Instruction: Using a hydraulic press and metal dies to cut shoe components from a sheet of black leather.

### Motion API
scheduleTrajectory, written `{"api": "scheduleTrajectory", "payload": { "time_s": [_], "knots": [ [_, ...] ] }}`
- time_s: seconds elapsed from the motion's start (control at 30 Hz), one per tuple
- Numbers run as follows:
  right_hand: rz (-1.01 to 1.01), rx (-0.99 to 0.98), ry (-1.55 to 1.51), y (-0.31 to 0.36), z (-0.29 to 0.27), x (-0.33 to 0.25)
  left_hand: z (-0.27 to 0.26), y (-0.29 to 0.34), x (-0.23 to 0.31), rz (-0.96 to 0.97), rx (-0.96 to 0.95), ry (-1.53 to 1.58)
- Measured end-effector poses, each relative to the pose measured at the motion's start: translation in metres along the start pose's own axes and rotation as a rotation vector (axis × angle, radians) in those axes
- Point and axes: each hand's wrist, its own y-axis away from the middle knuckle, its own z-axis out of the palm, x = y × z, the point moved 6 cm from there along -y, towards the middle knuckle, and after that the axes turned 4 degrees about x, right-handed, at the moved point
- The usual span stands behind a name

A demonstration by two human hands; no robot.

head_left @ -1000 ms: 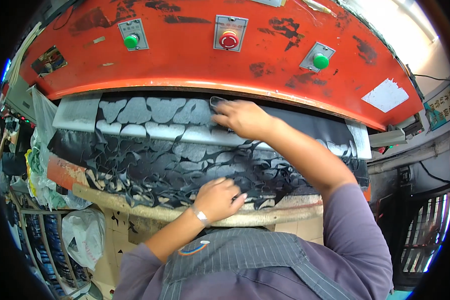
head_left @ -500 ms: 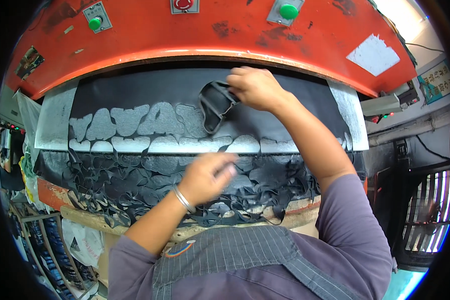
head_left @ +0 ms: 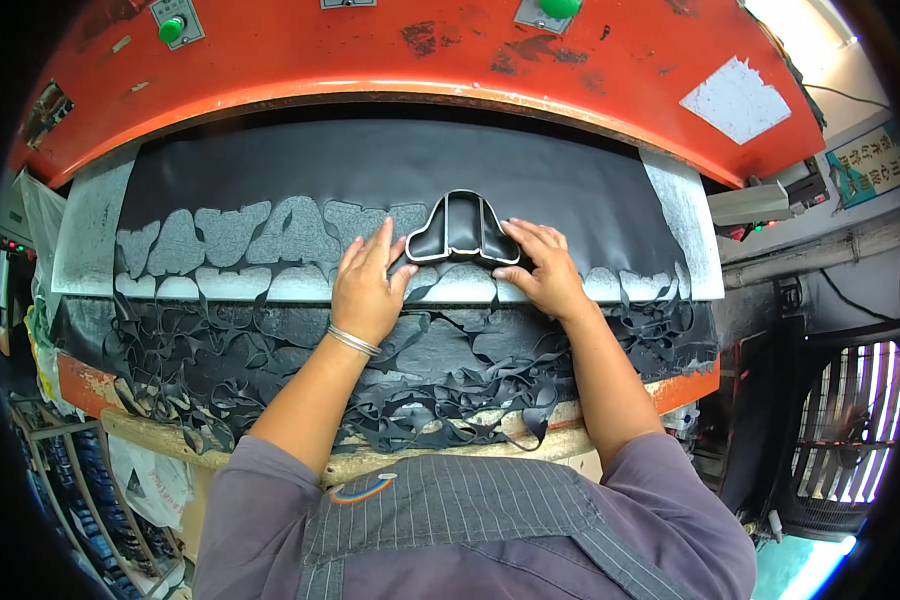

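Note:
A steel cutting die (head_left: pixel 448 225), bell-shaped with two inner crossbars, lies flat on a sheet of black leather-like material (head_left: pixel 300 165). My left hand (head_left: pixel 368 288) rests at the die's left corner, its thumb and forefinger against the edge and the other fingers stretched forward. On the opposite corner, my right hand (head_left: pixel 547 268) grips the die between fingers and thumb. Left of the die runs a row of cut-out shapes, where the grey board (head_left: pixel 295 238) shows through. A second row of cut-outs follows the sheet's near edge.
Tangled black offcuts (head_left: pixel 270 370) hang over the near ledge. Beyond the sheet stands a red machine beam (head_left: pixel 370 60) with green push buttons (head_left: pixel 172 29). A wooden rail (head_left: pixel 390 462) lies close to my body. At lower left is a metal rack (head_left: pixel 65 432).
My right hand has brought the die down and nearer, turning it flat onto the sheet. My left hand has moved forward to its left side. The view has shifted slightly.

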Motion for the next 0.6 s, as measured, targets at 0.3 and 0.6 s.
{"api": "scheduleTrajectory", "payload": {
  "time_s": [0.3,0.6],
  "knots": [
    [0.041,-0.035,0.095,0.029,0.005,0.006,-0.002,0.018,0.009,-0.009,0.000,0.128],
    [0.046,-0.026,0.110,0.023,0.005,0.004,-0.001,0.013,0.005,-0.032,0.001,0.170]
  ]
}}
